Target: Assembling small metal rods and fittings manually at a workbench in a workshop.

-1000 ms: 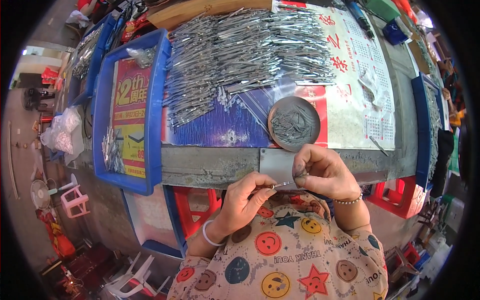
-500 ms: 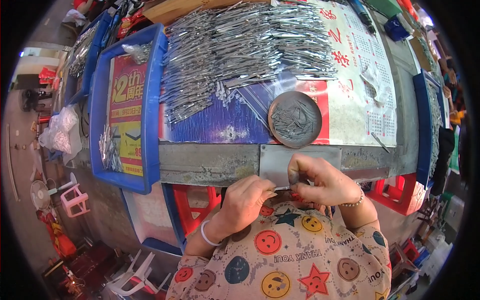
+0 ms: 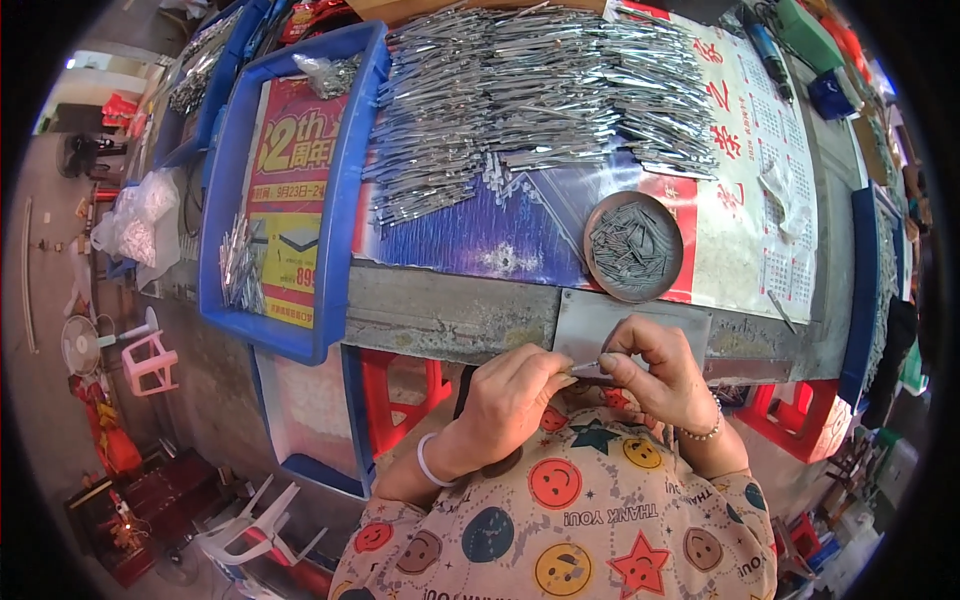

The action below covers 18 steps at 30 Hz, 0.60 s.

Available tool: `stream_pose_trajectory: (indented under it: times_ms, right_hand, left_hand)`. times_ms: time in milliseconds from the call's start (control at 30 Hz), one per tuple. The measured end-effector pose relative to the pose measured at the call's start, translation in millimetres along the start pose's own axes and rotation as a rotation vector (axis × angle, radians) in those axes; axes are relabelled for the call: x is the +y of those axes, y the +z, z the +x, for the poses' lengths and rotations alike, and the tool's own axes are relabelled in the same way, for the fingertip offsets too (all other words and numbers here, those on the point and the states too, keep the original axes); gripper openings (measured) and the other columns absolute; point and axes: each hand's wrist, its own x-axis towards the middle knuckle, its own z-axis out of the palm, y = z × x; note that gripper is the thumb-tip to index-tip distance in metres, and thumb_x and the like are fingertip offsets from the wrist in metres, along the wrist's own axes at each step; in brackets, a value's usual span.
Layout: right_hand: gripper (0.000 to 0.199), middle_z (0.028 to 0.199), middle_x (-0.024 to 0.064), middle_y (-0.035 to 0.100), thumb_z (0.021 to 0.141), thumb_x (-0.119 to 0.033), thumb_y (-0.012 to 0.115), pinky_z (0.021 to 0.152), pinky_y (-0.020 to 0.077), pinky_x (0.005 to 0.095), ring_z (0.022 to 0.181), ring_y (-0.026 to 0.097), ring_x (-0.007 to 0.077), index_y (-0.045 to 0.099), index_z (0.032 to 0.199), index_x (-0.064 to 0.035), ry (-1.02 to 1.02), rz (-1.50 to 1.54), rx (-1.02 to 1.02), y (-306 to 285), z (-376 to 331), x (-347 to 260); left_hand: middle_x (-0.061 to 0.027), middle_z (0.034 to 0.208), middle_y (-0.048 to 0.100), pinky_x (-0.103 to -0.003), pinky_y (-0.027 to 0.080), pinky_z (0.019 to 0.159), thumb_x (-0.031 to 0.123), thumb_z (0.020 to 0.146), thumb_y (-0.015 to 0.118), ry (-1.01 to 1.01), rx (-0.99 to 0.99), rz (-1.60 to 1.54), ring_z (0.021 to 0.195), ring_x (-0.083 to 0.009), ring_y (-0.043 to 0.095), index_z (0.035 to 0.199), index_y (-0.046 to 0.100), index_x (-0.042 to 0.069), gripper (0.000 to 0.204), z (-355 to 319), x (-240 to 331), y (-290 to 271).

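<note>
A thin, bright metal piece (image 3: pixel 584 366) spans the small gap between my hands, just in front of the table's near edge. My left hand (image 3: pixel 508 400) pinches its left end between thumb and forefinger. At its other end the thumb and forefinger of my right hand (image 3: pixel 662 380) close together, the other fingers curled; any second small part there is hidden. Beyond my hands lies a flat metal plate (image 3: pixel 630 318) on the table edge. Behind it stands a round dish (image 3: pixel 634 247) with many short grey metal pins. Long thin metal pieces (image 3: pixel 540 85) lie in a broad heap farther back.
A blue tray (image 3: pixel 337 230) on the left holds some metal pieces and a plastic bag. Another blue tray (image 3: pixel 862 290) stands at the right edge. A loose pin (image 3: pixel 782 311) lies right of the plate. Red stools (image 3: pixel 385 395) stand under the table.
The view has shifted, so table things appear farther right. My right hand's raised, curled forefinger has come down, and its fingertips are now closer to my left hand, at the metal piece.
</note>
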Motion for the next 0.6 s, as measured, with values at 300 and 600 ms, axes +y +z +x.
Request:
stream_pose_trajectory:
  times_ms: [300, 600]
  right_hand:
    - [0.022, 0.076, -0.0004, 0.057, 0.097, -0.02, 0.057, 0.06, 0.044, 0.0209, 0.067, 0.052, 0.0062, 0.054, 0.086, -0.0005, 0.199, 0.366, 0.016, 12.6, 4.8, 1.0]
    - [0.018, 0.077, 0.0007, 0.058, 0.096, -0.018, 0.057, 0.06, 0.0455, 0.0197, 0.067, 0.054, 0.0053, 0.055, 0.091, -0.0008, 0.244, 0.525, -0.005, 19.0, 6.7, 9.7]
  left_hand:
    - [-0.002, 0.078, 0.056, -0.022, 0.042, 0.054, 0.018, 0.096, 0.056, -0.771, -0.263, -1.262, 0.061, -0.0078, 0.05, 0.101, 0.055, 0.001, 0.017, -8.5, -20.8, 2.2]
    - [-0.0037, 0.08, 0.053, -0.02, 0.037, 0.048, 0.017, 0.1, 0.046, -1.033, -0.469, -2.036, 0.053, -0.008, 0.045, 0.11, 0.05, 0.001, 0.019, -18.5, -35.2, 17.5]
